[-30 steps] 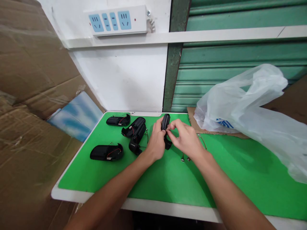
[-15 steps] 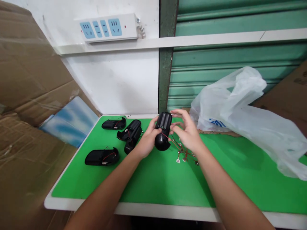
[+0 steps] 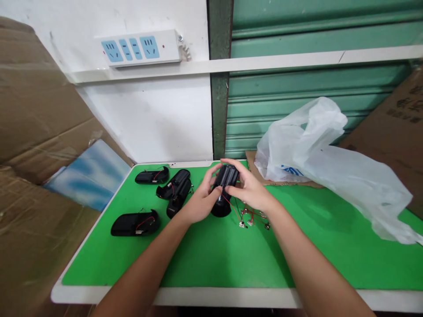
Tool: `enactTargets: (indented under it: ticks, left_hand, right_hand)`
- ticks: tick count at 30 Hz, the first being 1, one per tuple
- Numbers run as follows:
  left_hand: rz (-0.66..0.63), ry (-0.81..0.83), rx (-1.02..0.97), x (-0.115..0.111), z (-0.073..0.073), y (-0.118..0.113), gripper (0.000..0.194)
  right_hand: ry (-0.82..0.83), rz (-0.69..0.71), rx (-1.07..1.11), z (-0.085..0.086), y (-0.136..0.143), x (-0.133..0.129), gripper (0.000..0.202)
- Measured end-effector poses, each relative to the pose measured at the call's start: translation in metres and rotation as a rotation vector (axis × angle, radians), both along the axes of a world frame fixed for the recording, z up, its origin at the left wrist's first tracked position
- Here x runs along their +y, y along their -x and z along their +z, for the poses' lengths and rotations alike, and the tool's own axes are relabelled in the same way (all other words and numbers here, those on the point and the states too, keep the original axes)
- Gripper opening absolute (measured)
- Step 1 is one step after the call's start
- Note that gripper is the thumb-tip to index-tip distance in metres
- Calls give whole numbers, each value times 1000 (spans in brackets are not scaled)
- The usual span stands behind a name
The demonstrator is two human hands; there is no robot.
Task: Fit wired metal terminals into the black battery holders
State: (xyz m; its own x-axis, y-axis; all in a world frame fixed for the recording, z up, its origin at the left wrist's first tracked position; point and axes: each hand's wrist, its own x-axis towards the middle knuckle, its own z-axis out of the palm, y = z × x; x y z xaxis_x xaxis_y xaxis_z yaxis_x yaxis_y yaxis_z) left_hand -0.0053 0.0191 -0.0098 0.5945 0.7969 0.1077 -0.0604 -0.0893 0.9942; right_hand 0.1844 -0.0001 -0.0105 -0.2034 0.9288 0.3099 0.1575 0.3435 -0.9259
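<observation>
Between both hands, above the green mat, is a black plastic battery housing (image 3: 227, 175) with long slots at its top and a rounded, glossy lower end. My left hand (image 3: 202, 200) grips its left side, thumb at the middle. My right hand (image 3: 250, 190) closes on the right side, its thumb pressing near the same spot; whatever lies under the thumbs is too small to make out. Red and black wires run from there down to the right. Beside the housing lies a bundle of red wires with small metal-like parts (image 3: 251, 216), partly behind my right hand.
Several similar black housings with wires, such as one at the front left (image 3: 135, 223), lie left of my hands. A white plastic bag (image 3: 300, 145) slumps at the back right. Cardboard (image 3: 36, 110) stands on the left, and a socket strip (image 3: 142, 47) is mounted on the wall.
My right hand has come in from the right and now holds the housing, its thumb beside the left thumb. The housing has tilted slightly, and the view has shifted a little.
</observation>
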Motion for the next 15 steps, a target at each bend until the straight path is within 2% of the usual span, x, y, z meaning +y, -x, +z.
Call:
enactTargets:
  ticks: [7,15]
  left_hand:
    - [-57,-74,9,-2,1,2,70]
    - [-125,-141,48,5,-5,9,68]
  right_hand:
    - [9,41,-32,-4,-2,0,81]
    - [103,105,65,-2,-2,0,77]
